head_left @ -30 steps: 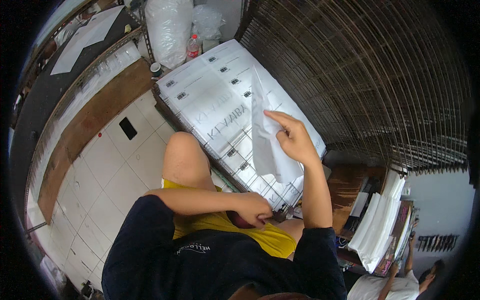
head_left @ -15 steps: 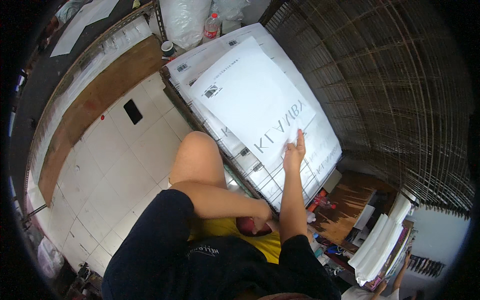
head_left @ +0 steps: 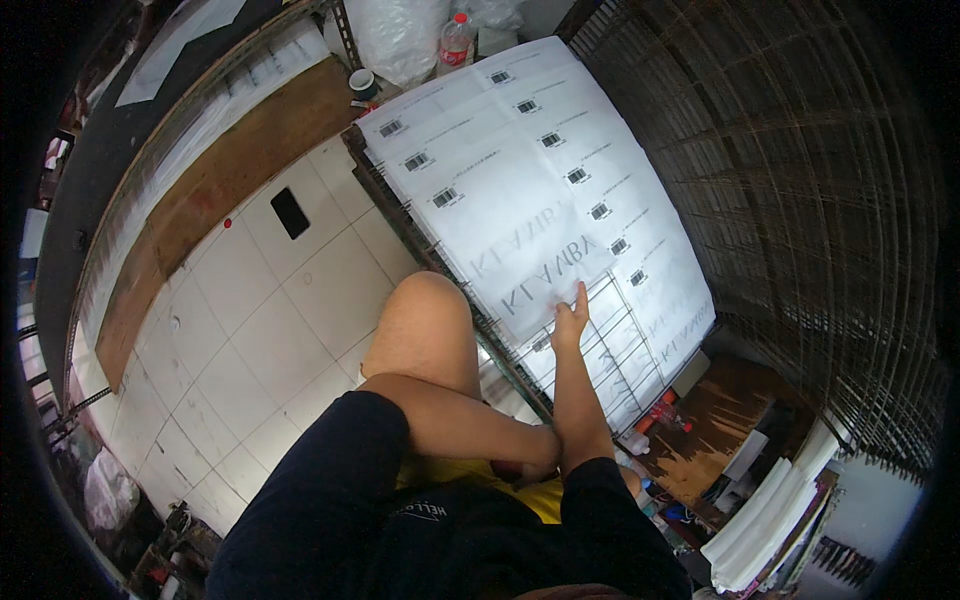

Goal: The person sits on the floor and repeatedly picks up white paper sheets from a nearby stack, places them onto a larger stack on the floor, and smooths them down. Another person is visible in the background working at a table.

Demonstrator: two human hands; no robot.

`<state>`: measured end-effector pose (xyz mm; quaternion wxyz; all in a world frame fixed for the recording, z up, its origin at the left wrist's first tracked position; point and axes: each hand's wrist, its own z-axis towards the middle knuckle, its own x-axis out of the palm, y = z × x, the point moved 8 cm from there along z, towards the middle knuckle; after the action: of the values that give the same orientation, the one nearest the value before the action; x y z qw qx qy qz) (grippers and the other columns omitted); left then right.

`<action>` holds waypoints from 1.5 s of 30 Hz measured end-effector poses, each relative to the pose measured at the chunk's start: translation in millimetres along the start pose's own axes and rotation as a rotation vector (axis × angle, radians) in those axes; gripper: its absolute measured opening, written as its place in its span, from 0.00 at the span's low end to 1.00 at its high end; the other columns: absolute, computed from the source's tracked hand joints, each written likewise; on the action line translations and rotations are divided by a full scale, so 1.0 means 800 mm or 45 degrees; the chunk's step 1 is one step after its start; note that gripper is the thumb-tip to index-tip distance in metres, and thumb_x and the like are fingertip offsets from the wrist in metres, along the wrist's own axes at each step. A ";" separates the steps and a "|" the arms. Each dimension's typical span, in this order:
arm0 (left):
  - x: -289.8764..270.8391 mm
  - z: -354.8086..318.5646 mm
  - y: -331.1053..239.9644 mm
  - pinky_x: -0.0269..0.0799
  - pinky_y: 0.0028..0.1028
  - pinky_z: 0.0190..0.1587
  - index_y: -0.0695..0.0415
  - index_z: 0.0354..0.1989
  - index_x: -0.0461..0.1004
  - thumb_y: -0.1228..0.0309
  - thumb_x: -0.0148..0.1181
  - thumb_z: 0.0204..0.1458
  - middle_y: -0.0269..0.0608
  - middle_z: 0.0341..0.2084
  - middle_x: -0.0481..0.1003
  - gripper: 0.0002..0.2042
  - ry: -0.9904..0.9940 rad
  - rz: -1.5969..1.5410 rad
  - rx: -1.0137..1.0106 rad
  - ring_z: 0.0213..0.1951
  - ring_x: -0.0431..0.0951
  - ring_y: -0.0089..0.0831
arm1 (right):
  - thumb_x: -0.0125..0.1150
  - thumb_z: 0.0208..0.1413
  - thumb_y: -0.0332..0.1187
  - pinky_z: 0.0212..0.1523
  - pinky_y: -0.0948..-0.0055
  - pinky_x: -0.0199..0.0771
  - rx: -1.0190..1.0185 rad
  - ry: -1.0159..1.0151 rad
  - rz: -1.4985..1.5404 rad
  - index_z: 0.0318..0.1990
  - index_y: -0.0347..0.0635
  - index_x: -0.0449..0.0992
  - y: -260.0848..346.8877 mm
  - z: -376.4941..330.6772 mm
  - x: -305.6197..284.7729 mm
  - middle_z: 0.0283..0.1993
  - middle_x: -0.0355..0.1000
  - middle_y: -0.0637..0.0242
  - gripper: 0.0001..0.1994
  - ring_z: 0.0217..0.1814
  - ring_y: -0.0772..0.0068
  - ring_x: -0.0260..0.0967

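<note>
— From the head view, describe the right hand (head_left: pixel 570 322).
— Half open, with one finger stretched forward; touching or just over the lower edge of a thin white translucent printed sheet (head_left: pixel 505 230). Cannot tell whether pinching.
— And the sheet, relative to that hand?
— Lies just beyond the fingertips, stretching away up and leftward, atop other white printed sheets (head_left: pixel 650 215) on a dark-edged wire rack (head_left: pixel 515 370).
— Left hand (head_left: pixel 530 470)?
— Hangs bent at the lap, beside the right forearm, near a mostly hidden dark red object (head_left: pixel 505 470). Cannot tell openness or hold.
</note>
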<state>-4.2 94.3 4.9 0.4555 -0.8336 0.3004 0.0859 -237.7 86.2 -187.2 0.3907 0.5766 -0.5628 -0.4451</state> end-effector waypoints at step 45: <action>-0.040 0.013 0.000 0.71 0.39 0.34 0.59 0.23 0.74 0.37 0.61 0.36 0.49 0.27 0.77 0.30 -0.186 0.082 -0.052 0.34 0.78 0.45 | 0.59 0.48 0.22 0.47 0.70 0.66 -1.213 -1.912 -1.387 0.40 0.36 0.75 0.518 -0.497 -0.536 0.38 0.74 0.61 0.10 0.42 0.68 0.70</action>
<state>-28.5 116.3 12.8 0.4562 -0.8240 0.2913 0.1673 29.1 468.0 357.3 -0.1265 0.1134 -0.0910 -0.9813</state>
